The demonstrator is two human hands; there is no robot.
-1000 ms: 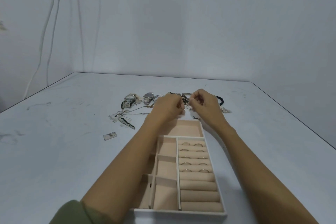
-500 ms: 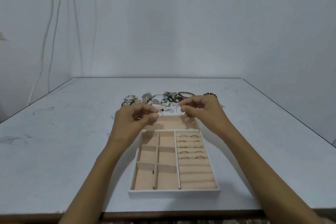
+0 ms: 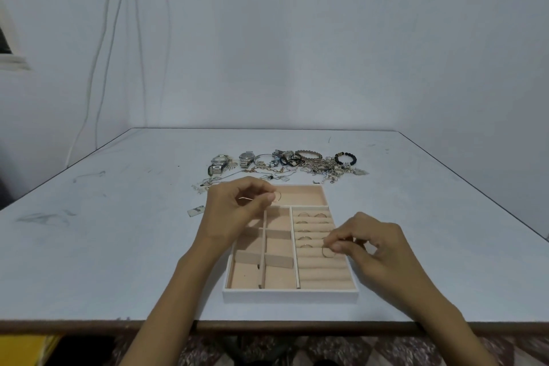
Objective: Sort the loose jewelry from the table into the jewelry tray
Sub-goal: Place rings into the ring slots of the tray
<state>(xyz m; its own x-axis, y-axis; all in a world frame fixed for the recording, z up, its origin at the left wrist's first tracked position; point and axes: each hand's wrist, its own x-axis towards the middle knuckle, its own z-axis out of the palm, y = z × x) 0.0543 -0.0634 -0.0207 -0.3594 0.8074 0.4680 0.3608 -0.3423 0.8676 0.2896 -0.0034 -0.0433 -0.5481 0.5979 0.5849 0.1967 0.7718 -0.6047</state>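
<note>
Peach velvet inside, white walls outside: rectangular jewelry tray (image 3: 289,296) on the pale grey table (image 3: 118,246), close to its near edge. 0.5 s back, both hands side by side at the tray's far end, just short of the tangled pile of loose jewelry (image 3: 315,168).

Now parted. On the near side, right hand (image 3: 374,249) pulled back toward the body and low over the padded ring rolls (image 3: 320,273) in the tray's right section, thumb and forefinger pinching 1 thin metal ring (image 3: 326,252) just nearer than the rows already carrying rings. Further out, left hand (image 3: 237,211) over the tray's far left corner, fingertips pinching a thin gold-toned hoop (image 3: 277,197) above the wide far compartment, other fingers curled.

Likely meaning: 2 pieces lifted from the pile at once, the ring about to be seated in the next free slot, the hoop waiting its turn. Watches, chains, bangles and a black bead bracelet (image 3: 345,159) not yet sorted beyond the tray, so plenty left to do.
</note>
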